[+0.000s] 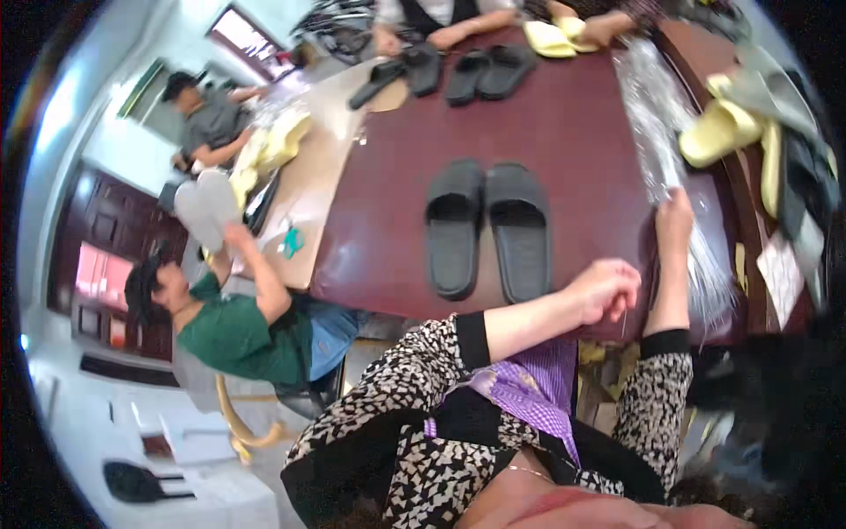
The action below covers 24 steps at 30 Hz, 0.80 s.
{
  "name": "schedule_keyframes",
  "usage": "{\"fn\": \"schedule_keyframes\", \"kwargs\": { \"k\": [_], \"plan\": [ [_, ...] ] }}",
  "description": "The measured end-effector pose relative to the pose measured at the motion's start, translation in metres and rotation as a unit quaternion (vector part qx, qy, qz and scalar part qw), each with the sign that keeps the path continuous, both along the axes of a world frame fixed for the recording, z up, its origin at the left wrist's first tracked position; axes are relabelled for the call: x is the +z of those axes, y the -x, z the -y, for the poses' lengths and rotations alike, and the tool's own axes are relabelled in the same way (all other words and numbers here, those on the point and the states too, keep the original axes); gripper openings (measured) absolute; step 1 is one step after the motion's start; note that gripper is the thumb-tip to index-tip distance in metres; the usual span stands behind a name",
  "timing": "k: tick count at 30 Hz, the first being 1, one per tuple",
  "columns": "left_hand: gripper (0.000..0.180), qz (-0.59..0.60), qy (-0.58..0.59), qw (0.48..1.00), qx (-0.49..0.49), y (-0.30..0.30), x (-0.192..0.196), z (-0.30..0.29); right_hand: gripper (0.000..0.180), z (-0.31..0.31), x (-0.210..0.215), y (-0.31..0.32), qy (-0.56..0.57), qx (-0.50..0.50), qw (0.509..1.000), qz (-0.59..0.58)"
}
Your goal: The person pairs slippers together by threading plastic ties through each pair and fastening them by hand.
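Observation:
A pair of black slide sandals [518, 238] lies side by side on the dark red table [379, 203] in front of me. Just right of their heels hovers my left hand [610, 291], fingers curled in; whether anything small is inside cannot be made out. Along the table's right side runs a long stack of clear plastic bags [652, 106]. My right hand [677, 216] is at that stack, its fingers closed on the plastic at the edge.
Far across the table, people handle black slides [489, 73] and yellow slides [553, 40]. More yellow slides [718, 132] and grey ones [775, 93] pile up at the right. At left, a person in green [233, 326] holds pale slides [207, 210] beside a lighter table [322, 132].

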<state>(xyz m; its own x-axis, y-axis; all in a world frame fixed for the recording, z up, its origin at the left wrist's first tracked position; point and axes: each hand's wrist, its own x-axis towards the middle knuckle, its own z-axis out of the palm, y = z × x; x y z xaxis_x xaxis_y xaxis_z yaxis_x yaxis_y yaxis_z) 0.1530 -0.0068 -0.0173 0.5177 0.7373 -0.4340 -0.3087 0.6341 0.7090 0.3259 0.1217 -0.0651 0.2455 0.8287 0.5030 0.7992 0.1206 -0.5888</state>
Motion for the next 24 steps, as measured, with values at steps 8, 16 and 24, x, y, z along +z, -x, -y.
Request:
{"fn": "schedule_keyframes", "kwargs": {
  "k": [8, 16, 24],
  "plan": [
    [0.009, 0.012, 0.013, 0.999, -0.051, 0.125, 0.019, 0.076, 0.016, 0.016, 0.009, 0.025, -0.006, -0.028, 0.992, 0.126],
    [0.007, 0.081, 0.042, 0.996, -0.006, 0.228, 0.026, 0.139, 0.013, 0.026, 0.003, 0.036, 0.03, -0.052, 0.978, 0.2],
    [0.005, 0.132, -0.021, 0.989, 0.057, 0.291, 0.059, 0.167, 0.013, 0.025, 0.006, 0.059, 0.024, -0.047, 0.974, 0.221]
  ]
}}
